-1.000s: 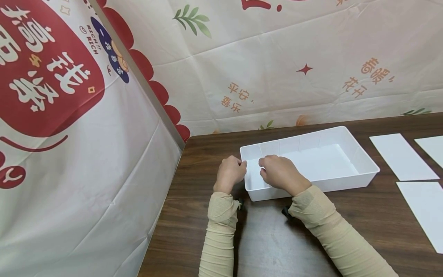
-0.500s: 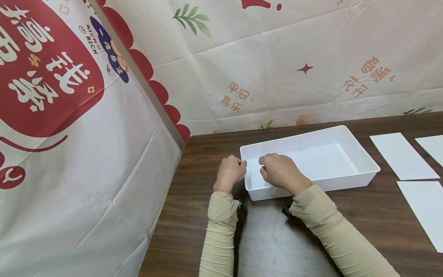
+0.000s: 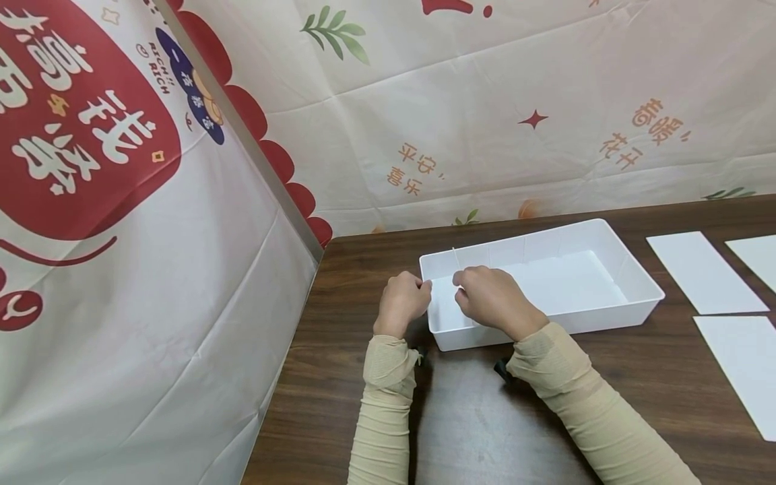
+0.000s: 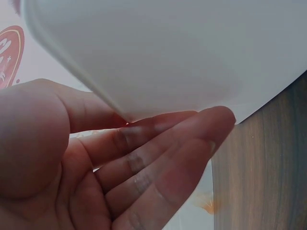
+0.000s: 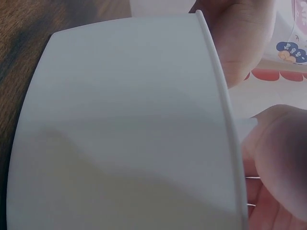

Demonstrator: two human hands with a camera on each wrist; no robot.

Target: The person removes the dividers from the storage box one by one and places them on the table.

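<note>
A white rectangular plastic tray (image 3: 606,315) stands at an angle on the wooden table. At its left end my left hand (image 3: 403,300) grips the wall, thumb on one side and fingers along the other in the left wrist view. Inside the tray, near that end, my right hand (image 3: 494,300) is curled and pinches a thin white divider (image 3: 457,258), seen nearly edge-on, its far end sticking up above the back rim. In the right wrist view the tray's front wall (image 5: 120,96) hides most of the divider; a pale edge (image 5: 245,127) shows by the thumb.
Flat white panels lie on the table to the right: one (image 3: 706,272) beside the tray, another (image 3: 742,364) nearer, and a third (image 3: 758,256) cut off by the view. A printed cloth (image 3: 388,101) hangs behind the table, and another (image 3: 182,303) on the left.
The divider's far end has risen above the tray's back rim. Both hands keep almost the same places, and the tray has not visibly moved.
</note>
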